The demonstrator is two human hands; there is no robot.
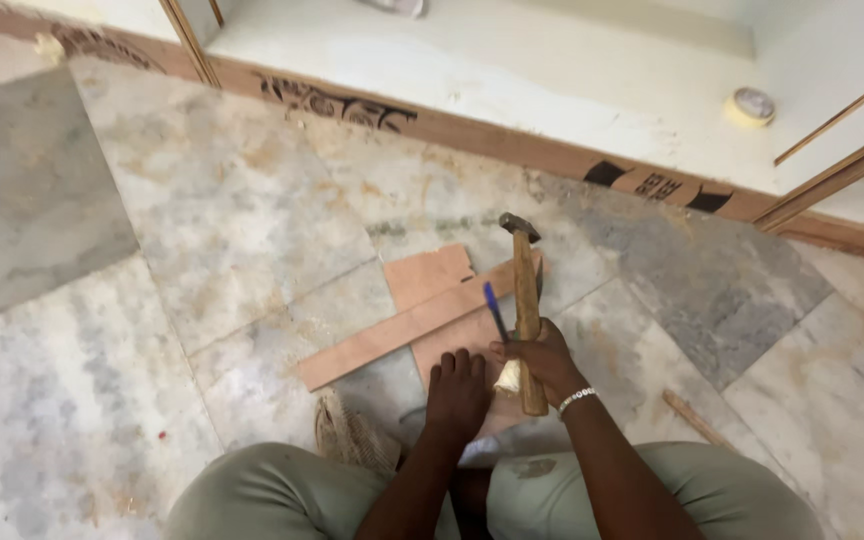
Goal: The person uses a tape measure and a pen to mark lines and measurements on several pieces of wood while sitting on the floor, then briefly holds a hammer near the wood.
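I see 2 hands, 1 hammer, 1 pen and 3 flat pieces of wood. My right hand holds the hammer by its handle, fingers wrapped tight around it, and the same hand also grips a blue pen that points up beside the handle. The hammer has a long, smooth handle of pale brown wood and a small dark metal head, which stands above the boards, away from me. My left hand lies flat, palm down, fingers straight and close together, and presses on the square plywood piece in front of my knees. A long narrow strip lies diagonally across it, and a smaller notched piece lies just behind. All 3 are thin, reddish-brown and smooth. They rest on a floor of polished marble tiles, grey and cream with veins. On the white surface behind, 1 roll of tape lies.
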